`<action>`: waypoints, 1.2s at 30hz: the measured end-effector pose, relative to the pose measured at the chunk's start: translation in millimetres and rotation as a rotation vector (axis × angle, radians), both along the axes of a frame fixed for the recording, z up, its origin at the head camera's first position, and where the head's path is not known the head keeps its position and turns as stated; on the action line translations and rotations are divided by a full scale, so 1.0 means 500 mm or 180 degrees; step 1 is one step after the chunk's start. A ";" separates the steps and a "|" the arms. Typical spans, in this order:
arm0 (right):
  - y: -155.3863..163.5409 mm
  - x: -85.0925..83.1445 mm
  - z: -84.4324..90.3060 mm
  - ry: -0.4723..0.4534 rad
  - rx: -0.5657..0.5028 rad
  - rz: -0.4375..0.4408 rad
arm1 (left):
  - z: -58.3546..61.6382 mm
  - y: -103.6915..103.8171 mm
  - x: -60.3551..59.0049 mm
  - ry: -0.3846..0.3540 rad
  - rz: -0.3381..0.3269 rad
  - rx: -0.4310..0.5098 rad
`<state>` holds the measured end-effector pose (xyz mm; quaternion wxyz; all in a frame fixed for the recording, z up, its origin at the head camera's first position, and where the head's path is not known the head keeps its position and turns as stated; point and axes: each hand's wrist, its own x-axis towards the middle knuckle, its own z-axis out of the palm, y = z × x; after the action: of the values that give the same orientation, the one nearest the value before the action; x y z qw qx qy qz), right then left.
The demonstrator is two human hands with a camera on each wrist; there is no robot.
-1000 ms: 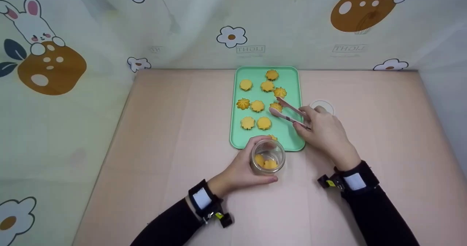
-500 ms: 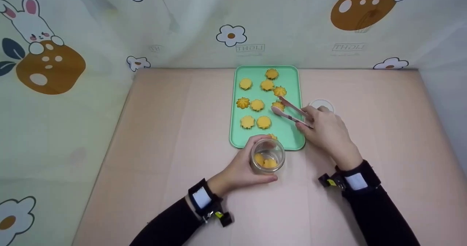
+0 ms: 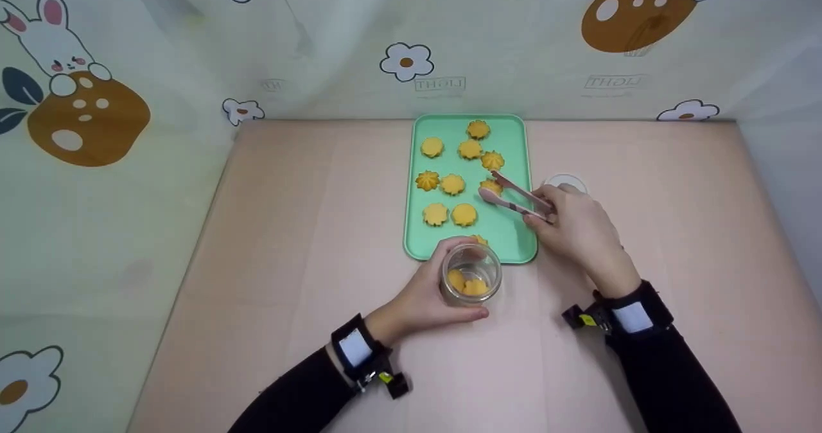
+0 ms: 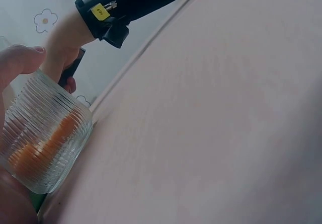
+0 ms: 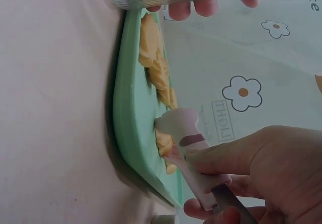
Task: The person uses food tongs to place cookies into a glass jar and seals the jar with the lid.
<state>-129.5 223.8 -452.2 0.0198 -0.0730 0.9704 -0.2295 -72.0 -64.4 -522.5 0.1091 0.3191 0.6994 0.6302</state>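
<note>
In the head view my left hand (image 3: 420,301) grips a clear glass jar (image 3: 474,258) with its mouth up, just in front of the green tray (image 3: 514,243). A few yellow cookies (image 3: 475,287) lie inside; the left wrist view shows the jar's ribbed wall (image 4: 43,105). My right hand (image 3: 581,230) holds pink tongs (image 3: 504,203) over the tray's right side. Their tips stand on either side of a flower-shaped cookie (image 3: 492,186) that rests on the tray. The right wrist view shows the tongs' broad tip (image 5: 178,123) beside it.
Several more cookies (image 3: 453,184) lie spread over the tray, one partly hidden behind the jar. A round whitish disc (image 3: 566,181) lies right of the tray, partly covered by my right hand. A patterned cloth (image 3: 321,54) hangs behind the table.
The tongs and my right hand have shifted slightly right, and the cookie between the tips has moved a little right too. My left hand and the jar have stayed put.
</note>
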 end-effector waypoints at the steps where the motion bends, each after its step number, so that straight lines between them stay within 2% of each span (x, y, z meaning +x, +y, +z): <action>1: 0.001 0.000 0.002 -0.0018 -0.0008 -0.0003 | 0.000 0.000 0.000 -0.0005 -0.0005 0.0012; 8: 0.002 0.003 0.011 -0.0049 -0.0044 -0.0008 | 0.000 0.000 0.000 -0.0008 -0.0027 0.0002; 17: 0.008 0.010 0.038 0.0116 -0.0163 0.0003 | 0.000 -0.001 0.000 -0.0003 -0.0013 -0.0006; 22: 0.016 0.026 0.071 0.0385 -0.0341 0.0111 | 0.001 -0.001 0.001 0.0000 -0.0001 -0.0019; 28: 0.023 0.060 0.123 0.0806 -0.0697 0.0395 | 0.001 0.000 0.001 -0.0025 -0.0001 0.0009; 36: 0.032 0.125 0.199 0.0689 -0.1026 0.0851 | 0.000 -0.001 0.001 -0.0037 0.0006 0.0005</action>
<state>-66.9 239.7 -352.5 -0.0660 -0.2273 0.8993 -0.3677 -71.5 -64.9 -522.5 0.1124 0.3148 0.6986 0.6326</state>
